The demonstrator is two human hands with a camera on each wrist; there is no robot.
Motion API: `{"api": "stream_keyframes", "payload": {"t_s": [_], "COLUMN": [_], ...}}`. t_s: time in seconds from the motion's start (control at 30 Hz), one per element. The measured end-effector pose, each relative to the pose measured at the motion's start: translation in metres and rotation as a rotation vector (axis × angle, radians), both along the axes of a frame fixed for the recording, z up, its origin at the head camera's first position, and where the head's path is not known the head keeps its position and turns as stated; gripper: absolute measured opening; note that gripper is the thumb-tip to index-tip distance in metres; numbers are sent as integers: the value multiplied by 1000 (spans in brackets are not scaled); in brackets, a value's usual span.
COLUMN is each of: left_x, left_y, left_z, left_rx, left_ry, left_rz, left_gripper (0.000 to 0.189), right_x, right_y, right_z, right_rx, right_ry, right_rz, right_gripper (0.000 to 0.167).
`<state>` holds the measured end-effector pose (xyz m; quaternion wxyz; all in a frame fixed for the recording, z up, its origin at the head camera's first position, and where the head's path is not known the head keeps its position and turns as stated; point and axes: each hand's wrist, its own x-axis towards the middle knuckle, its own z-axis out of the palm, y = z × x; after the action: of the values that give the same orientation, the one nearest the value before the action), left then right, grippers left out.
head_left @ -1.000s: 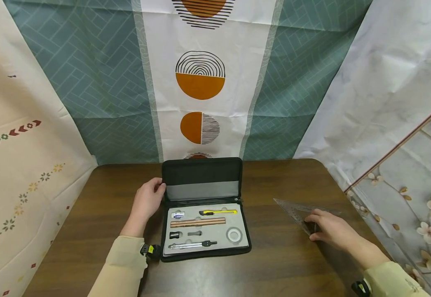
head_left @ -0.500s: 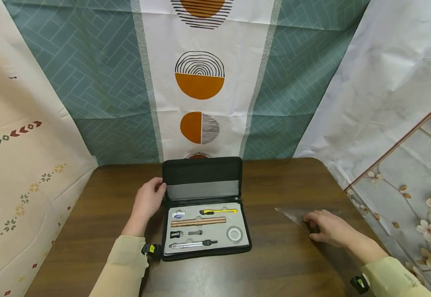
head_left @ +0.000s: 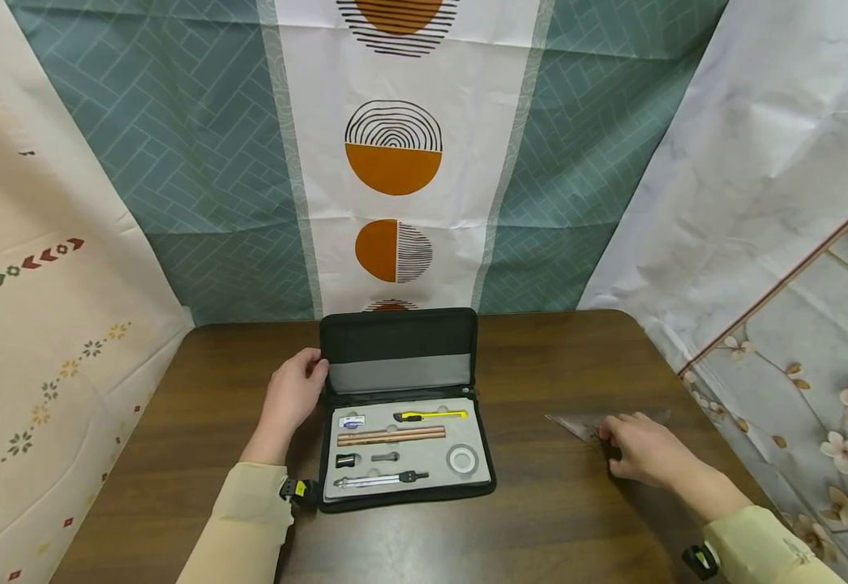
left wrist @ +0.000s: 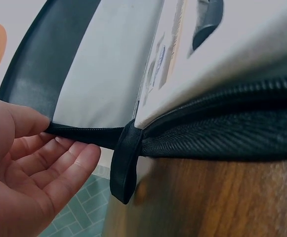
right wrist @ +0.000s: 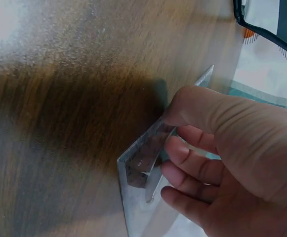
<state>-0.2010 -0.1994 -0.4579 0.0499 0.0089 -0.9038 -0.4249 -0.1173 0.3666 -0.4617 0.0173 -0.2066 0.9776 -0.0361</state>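
A black zippered case stands unfolded mid-table, its lid raised. My left hand holds the lid's left edge; in the left wrist view the thumb lies on the inner side and the fingers behind the zipper edge. Beside them dangles a black fabric loop. Over at the right of the table, my right hand pinches a clear set square between thumb and fingers. The right wrist view shows the set square's edge tilted, close over the wood; the palm and fingers hide part of it.
Inside the case's grey tray lie a yellow utility knife, wooden pencils, a compass, an eraser, a black sharpener and a white ring. The brown table meets hanging cloths at its back and sides.
The set square has tipped flatter, its left point coming lower toward the near side, with my right hand still gripping it. My left hand stays at the lid.
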Motion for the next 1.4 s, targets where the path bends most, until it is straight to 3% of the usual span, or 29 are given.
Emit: {"api": "stream_keyframes", "payload": {"t_s": [0.37, 0.77, 1.03, 1.4], "left_x": [0, -1, 0, 0], "left_y": [1, 1, 1, 0], "left_z": [0, -1, 0, -1], "left_rx": [5, -4, -1, -12], "left_ry": [5, 19, 26, 34], "left_rz": [0, -5, 0, 2], "left_gripper": [39, 37, 38, 38], "right_x": [1, -10, -17, -9], "right_y": [-1, -6, -7, -12], "right_z": [1, 9, 11, 5], "right_rx": [-7, -80, -77, -46], "right_ry": [-12, -164, -236, -150], "right_rz": [-23, -110, -108, -80], "right_gripper": [37, 32, 28, 25]}}
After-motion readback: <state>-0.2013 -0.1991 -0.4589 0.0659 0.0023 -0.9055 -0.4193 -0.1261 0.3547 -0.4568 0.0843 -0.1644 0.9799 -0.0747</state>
